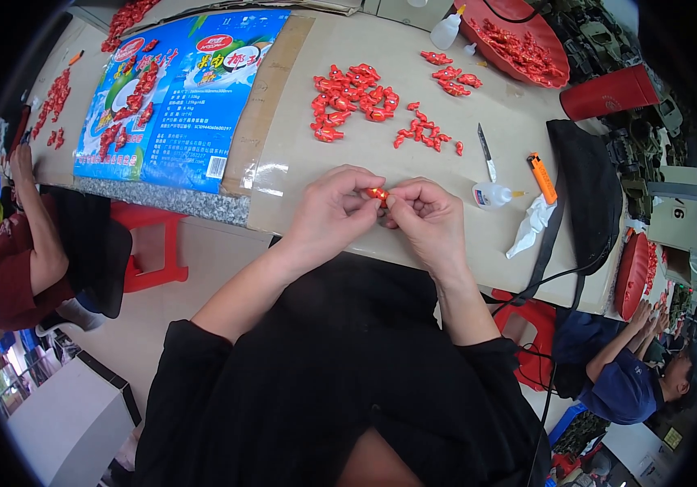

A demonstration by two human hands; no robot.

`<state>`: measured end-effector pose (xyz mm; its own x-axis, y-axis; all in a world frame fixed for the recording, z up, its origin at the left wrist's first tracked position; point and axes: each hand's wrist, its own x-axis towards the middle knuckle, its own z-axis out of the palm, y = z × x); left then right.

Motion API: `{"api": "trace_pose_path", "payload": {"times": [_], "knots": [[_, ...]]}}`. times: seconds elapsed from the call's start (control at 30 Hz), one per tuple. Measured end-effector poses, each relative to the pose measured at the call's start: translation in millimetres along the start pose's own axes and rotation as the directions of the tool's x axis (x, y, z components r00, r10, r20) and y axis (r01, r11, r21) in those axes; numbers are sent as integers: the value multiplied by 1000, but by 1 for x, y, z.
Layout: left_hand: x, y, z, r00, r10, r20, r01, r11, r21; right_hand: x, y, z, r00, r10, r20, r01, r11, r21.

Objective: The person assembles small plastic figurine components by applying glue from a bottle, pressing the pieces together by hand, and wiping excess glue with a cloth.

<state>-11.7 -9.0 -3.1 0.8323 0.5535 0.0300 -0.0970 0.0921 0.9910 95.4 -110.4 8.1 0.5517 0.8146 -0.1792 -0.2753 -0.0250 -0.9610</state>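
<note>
Close to the table's near edge, my left hand (330,209) and my right hand (431,221) meet over a small glossy red piece with gold marks (377,194). Thumb and fingers of both hands pinch it, covering much of its shape. Beyond them lies a loose pile of similar red figurines (355,96). Nearer and to its right are smaller red parts (421,132), with a few larger red pieces (451,76) farther back. Right of my hands, a squeeze bottle with a yellow tip (491,195) lies on its side below a slim craft knife (487,152).
An orange utility knife (541,177), white tissue (532,226) and black pouch (590,191) lie at right. Behind stand a red basin of pieces (519,45), red tumbler (610,92) and second bottle (446,32). Blue printed cardboard (182,122) lies left. People sit on both sides.
</note>
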Motion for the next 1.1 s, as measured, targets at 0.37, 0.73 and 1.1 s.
{"api": "trace_pose_path", "payload": {"times": [0.37, 0.73, 1.1], "knots": [[0, -1, 1, 1000, 3, 1, -3, 1000, 19, 0, 1, 0, 1000, -7, -12, 7, 1000, -7], [0, 1, 0, 1000, 5, 6, -5, 999, 46, 0, 1, 1, 1000, -11, -17, 10, 1000, -16], [0, -6, 1, 997, 71, -20, -70, 997, 26, -1, 5, -2, 999, -40, -14, 40, 999, -19]]}}
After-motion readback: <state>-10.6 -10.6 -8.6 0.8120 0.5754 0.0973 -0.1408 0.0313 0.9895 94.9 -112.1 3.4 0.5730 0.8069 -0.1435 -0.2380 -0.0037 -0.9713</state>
